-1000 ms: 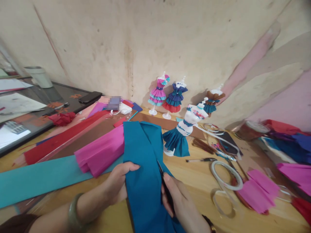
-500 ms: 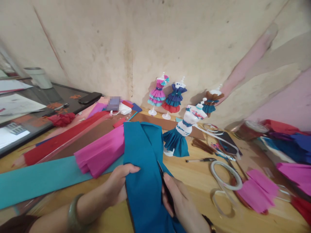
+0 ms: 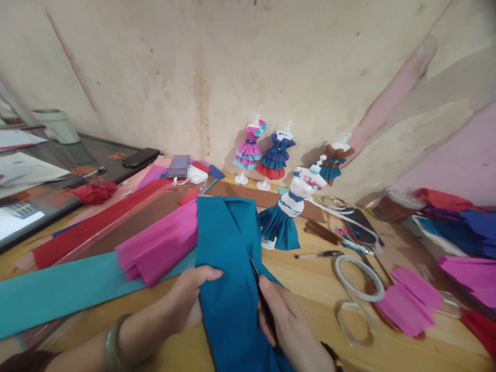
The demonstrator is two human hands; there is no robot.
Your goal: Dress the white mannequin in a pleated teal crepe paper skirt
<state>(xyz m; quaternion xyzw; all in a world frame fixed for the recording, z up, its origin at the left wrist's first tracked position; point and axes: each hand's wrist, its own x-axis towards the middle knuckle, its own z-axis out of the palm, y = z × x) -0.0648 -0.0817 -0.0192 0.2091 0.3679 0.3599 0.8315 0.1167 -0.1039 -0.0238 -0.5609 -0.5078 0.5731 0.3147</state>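
Observation:
A long piece of teal crepe paper (image 3: 220, 248) runs down the middle, its upper end folded over. My left hand (image 3: 194, 292) pinches its left edge, thumb on top and the other fingers behind. My right hand (image 3: 279, 315) is closed around dark scissors (image 3: 263, 294), whose tip lies against the paper's right part. Just beyond the paper stands a small white mannequin (image 3: 300, 196) with a pleated teal skirt (image 3: 282, 227).
Three dressed mini mannequins, one in pink (image 3: 248, 147), stand by the wall. At right lie a tape roll (image 3: 343, 263), pen (image 3: 318, 254) and pink paper (image 3: 411, 302). Turquoise (image 3: 70, 284), red (image 3: 96, 219) and magenta paper (image 3: 158, 243) spread left, near a phone (image 3: 140, 158).
The view has shifted slightly, so the surroundings sit a little further left. Both hands keep nearly the same hold on the paper and scissors.

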